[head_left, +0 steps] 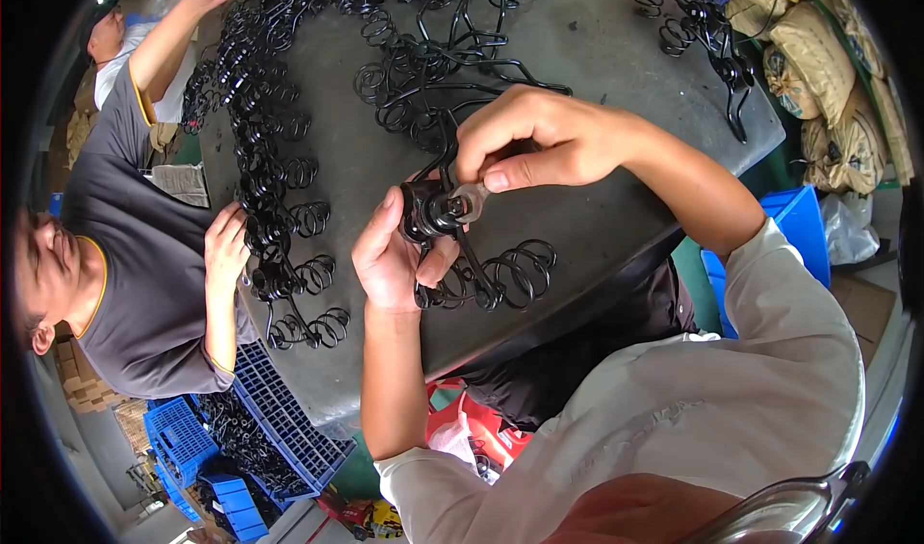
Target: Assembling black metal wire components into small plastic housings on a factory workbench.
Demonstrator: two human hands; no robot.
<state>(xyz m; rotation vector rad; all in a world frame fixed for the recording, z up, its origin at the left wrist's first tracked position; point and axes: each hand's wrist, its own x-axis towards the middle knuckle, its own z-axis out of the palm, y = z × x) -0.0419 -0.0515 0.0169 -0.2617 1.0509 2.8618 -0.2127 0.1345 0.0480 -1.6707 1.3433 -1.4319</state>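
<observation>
Over the near part of the dark table, my left hand (390, 250) is closed around a black part with wire arms and coil springs (521, 272). It looks like a torsion-spring assembly, with a round black hub facing up between my thumb and fingers. My right hand (553, 144) comes in from the right. Its thumb and forefinger are pinched on a small, pale, see-through piece (471, 200) against the hub. The exact shape of that piece is hard to make out, as the fingers partly cover it. The assembly's wire arms reach up toward a tangle of similar parts (423, 72).
A long row of black spring parts (274, 149) runs down the left of the table (597, 226). A co-worker's hand (227, 246) touches that row. More spring parts (707, 38) lie far right. Blue crates (284, 419) stand lower left, a blue bin (804, 226) right, sacks (818, 58) beyond.
</observation>
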